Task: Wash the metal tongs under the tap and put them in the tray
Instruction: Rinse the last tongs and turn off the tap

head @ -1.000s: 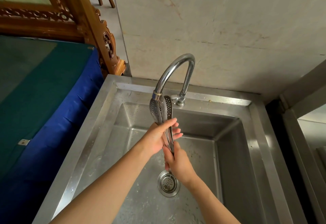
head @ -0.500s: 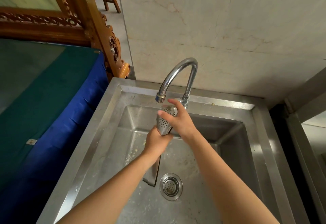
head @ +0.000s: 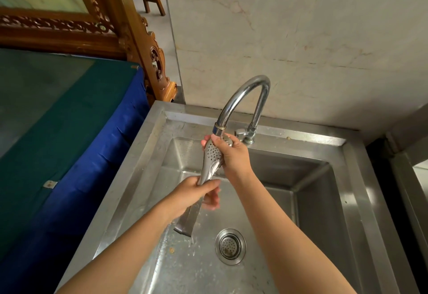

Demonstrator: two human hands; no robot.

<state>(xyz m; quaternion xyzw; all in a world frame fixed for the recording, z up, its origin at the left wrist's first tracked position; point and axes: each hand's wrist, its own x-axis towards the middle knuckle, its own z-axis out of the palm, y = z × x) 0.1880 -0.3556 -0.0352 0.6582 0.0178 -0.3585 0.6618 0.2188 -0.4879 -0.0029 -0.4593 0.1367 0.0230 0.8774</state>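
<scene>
- Metal tongs [head: 209, 166] are held over a steel sink [head: 148, 148], slanting from the tap's spout down toward the near left.
- Their perforated, spoon-shaped tips sit at the far, upper end, just under the spout of the curved tap [head: 243, 92].
- Their flat joined end hangs low above the basin floor, just left of the round drain [head: 230, 246].
- The left hand [head: 196, 193] grips the middle of the tongs, fingers curled tightly round both arms.
- The right hand [head: 234, 155] is wrapped over the perforated tips, its fingers [head: 206, 142] closed round them.
- Water droplets speckle the basin floor near the drain.
- A table under a blue and green cloth [head: 92, 155] stands to the left of the sink.
- A carved wooden frame [head: 129, 27] rises behind it, and a pale marbled wall [head: 301, 27] stands behind the tap.
</scene>
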